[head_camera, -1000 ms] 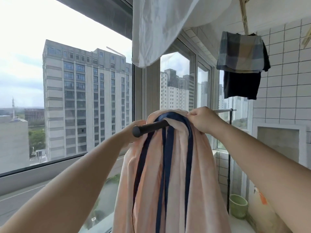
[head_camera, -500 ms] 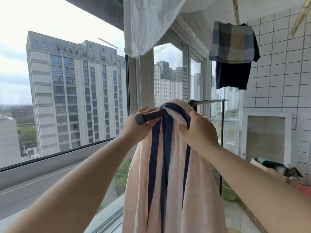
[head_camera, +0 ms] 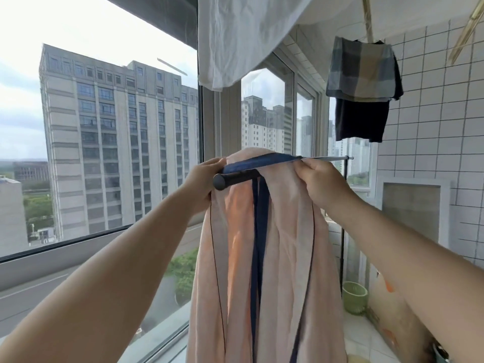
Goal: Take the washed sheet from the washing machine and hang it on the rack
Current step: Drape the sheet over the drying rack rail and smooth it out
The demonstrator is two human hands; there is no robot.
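A pale pink sheet (head_camera: pixel 282 258) with dark blue bands hangs bunched over the near end of the rack's bar (head_camera: pixel 235 178), which has a black grip and runs back as a thin metal rod. My left hand (head_camera: pixel 203 180) grips the sheet's edge just left of the bar's black end. My right hand (head_camera: pixel 320 182) pinches the sheet's top fold on the right side, with the blue band stretched along the bar between both hands. The washing machine is out of view.
A white cloth (head_camera: pixel 243 38) hangs overhead. A plaid garment (head_camera: pixel 362 70) and a dark one (head_camera: pixel 360 121) hang near the tiled wall (head_camera: pixel 432 121). Large windows (head_camera: pixel 104 142) fill the left. A green pot (head_camera: pixel 353 297) sits on the floor by the rack's upright post (head_camera: pixel 342 247).
My right hand moved from the front of the sheet up to its top fold on the right. The blue band is now spread along the bar instead of looped over it.
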